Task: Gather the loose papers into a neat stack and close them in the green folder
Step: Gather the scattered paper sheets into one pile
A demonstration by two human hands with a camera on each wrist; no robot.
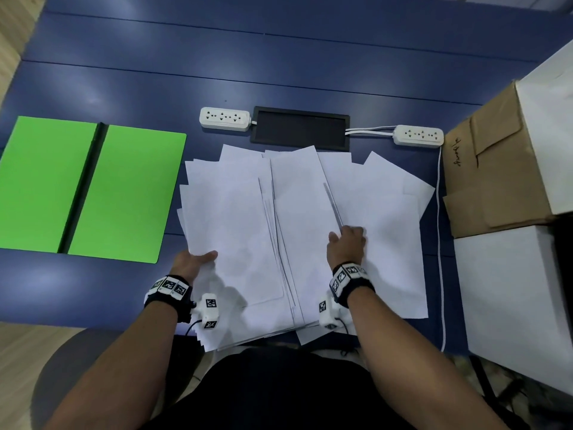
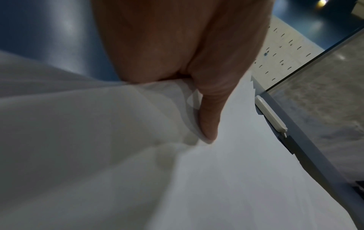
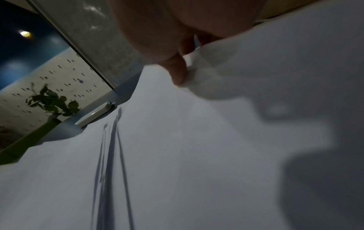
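Several white papers (image 1: 304, 231) lie fanned out on the blue table in front of me. My left hand (image 1: 193, 262) holds the left edge of the pile, thumb on top (image 2: 208, 121) and the other fingers hidden under the sheets (image 2: 98, 140). My right hand (image 1: 347, 242) pinches the edge of a raised sheet (image 3: 256, 77) near the middle right of the pile, thumb (image 3: 177, 73) against the paper. The green folder (image 1: 90, 187) lies open and flat at the left, dark spine in its middle, apart from the papers.
Two white power strips (image 1: 224, 118) (image 1: 418, 135) and a black cable hatch (image 1: 300, 128) sit just behind the papers. A white cable (image 1: 440, 243) runs down the right side. Cardboard and white boxes (image 1: 502, 169) stand at the right edge. The near table edge is close to my body.
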